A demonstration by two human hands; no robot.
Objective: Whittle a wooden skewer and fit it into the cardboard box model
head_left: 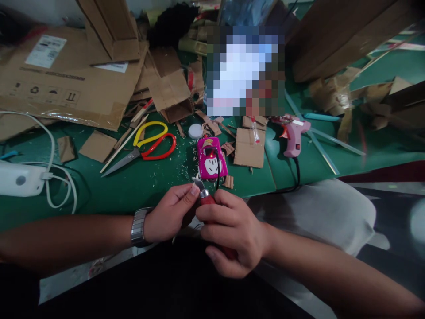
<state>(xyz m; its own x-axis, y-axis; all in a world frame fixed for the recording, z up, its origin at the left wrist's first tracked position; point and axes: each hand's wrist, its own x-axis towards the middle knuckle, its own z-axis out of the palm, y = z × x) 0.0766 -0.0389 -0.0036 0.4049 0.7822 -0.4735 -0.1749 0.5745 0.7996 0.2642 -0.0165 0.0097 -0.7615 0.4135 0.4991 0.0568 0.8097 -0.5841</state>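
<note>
My right hand is wrapped round the red handle of a knife, its short blade pointing up and left. The blade's tip meets the thumb area of my left hand, which is pinched closed. A tiny pale end shows at those fingertips, but what they hold is mostly hidden. Just beyond the knife lies a pink power socket box with a glowing red light and a black cord plugged in. Small pale shavings are scattered on the green table beside it.
Yellow-and-red-handled scissors lie open at left, near a white power strip. A pink glue gun and clear glue sticks lie at right. Cardboard pieces and a flattened carton crowd the back; a blurred bright patch covers part.
</note>
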